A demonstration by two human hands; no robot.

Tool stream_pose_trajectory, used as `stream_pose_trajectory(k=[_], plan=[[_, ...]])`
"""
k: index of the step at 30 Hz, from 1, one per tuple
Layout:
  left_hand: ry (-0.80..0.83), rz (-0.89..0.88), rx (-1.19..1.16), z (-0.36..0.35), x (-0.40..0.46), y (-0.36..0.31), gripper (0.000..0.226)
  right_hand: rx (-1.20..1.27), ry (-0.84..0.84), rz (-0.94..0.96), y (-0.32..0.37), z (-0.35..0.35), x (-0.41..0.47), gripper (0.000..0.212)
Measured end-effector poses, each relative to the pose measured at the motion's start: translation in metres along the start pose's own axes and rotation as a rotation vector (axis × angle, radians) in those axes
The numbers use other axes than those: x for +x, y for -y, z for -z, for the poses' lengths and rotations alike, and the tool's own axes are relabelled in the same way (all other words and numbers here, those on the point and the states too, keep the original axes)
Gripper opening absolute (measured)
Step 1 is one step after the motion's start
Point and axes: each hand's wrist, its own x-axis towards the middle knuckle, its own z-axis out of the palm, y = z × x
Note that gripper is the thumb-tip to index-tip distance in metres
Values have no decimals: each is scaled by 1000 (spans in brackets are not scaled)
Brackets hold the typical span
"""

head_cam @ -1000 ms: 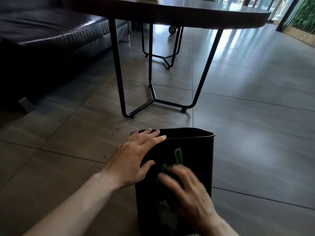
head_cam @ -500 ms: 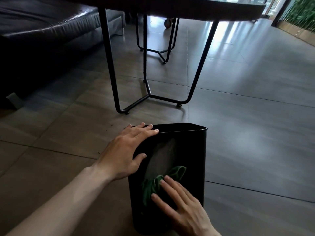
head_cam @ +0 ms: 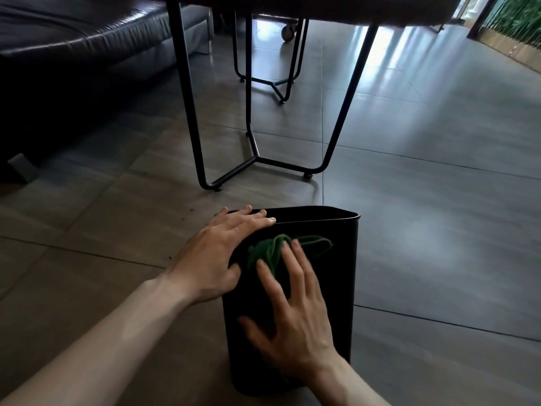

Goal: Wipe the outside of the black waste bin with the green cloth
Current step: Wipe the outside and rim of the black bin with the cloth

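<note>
**What the view hides or cuts off**

The right hand (head_cam: 295, 312) is motion-blurred and covers part of the green cloth (head_cam: 281, 247); how far the cloth reaches beneath it cannot be told. The black waste bin (head_cam: 336, 288) hides its own far walls and inside. The table (head_cam: 322, 7) top and sofa (head_cam: 73, 45) run off the frame's edge

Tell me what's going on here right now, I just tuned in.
A person is wiping the near outer side of a black waste bin that stands upright on the tiled floor. The right hand presses a crumpled green cloth flat against the upper part of that side with straight fingers. The left hand rests on the bin's top left corner, fingers over the rim, steadying it. A table with black metal legs stands just beyond the bin.
</note>
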Motion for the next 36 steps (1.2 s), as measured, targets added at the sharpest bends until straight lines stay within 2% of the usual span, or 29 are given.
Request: stream_pose_trajectory(k=[2,5,7,9,11,13,15,17,20,23,24,26,28,32,36], plan=[[1,-9,4,0,0,1,84,-66,6,61,-2,-3,-11,58],[10,-6,-2,2,0,2,85,-128,-18,233,-4,-10,-32,13],[12,-10,-4,2,-1,1,86,-140,31,318,-8,-8,-47,19],[16,-11,-15,1,-2,0,87,-119,71,333,-15,0,-49,14],[28,-6,-17,2,-2,0,90,-52,31,243,-20,11,-31,15],[48,-10,-17,3,-1,-1,95,9,-81,105,-23,18,-1,20],[70,-10,-30,4,-1,-2,98,29,-149,-5,-20,21,29,32],[81,-6,-30,4,-1,-2,99,31,-159,-22,-14,18,41,37],[83,-5,-28,5,0,-1,99,1,-70,123,-8,4,12,36],[97,11,-22,6,0,-2,106,-112,89,423,-14,-2,-43,24],[102,10,-27,5,0,-3,106,-160,146,497,-18,1,-56,26],[98,6,-36,5,0,-5,107,-185,199,532,-24,9,-62,28],[89,3,-30,4,0,-5,107,-125,168,456,-27,17,-44,27],[77,-18,-38,4,-1,-6,96,0,-54,164,-26,24,23,35],[64,-3,-39,6,0,-6,90,-18,-68,115,-17,5,23,49]])
